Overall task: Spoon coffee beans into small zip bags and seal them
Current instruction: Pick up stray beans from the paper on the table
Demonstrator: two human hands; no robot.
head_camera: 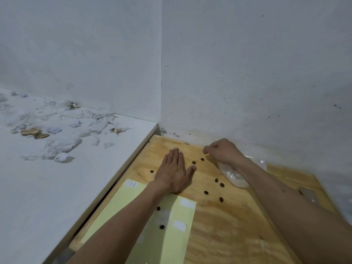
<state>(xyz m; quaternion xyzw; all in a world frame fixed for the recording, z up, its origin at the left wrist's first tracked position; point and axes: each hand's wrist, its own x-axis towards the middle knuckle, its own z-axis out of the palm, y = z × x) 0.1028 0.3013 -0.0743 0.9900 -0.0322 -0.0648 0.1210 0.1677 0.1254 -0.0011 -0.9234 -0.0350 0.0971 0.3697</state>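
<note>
Ten loose coffee beans [221,199] lie in view: eight on the bare plywood board [228,231] and two on the yellow sheet. One yellow paper sheet [171,244] carries four white labels [179,225], and one clear plastic bag [235,176] shows beneath the right forearm; a second greyish item at the board's right edge is too blurred to identify. Two hands are present, the left hand [174,173] and the right hand [222,151], while the crumpled white scraps [61,157] on the adjoining white surface [38,197] are too many and too blurred to count.
</note>
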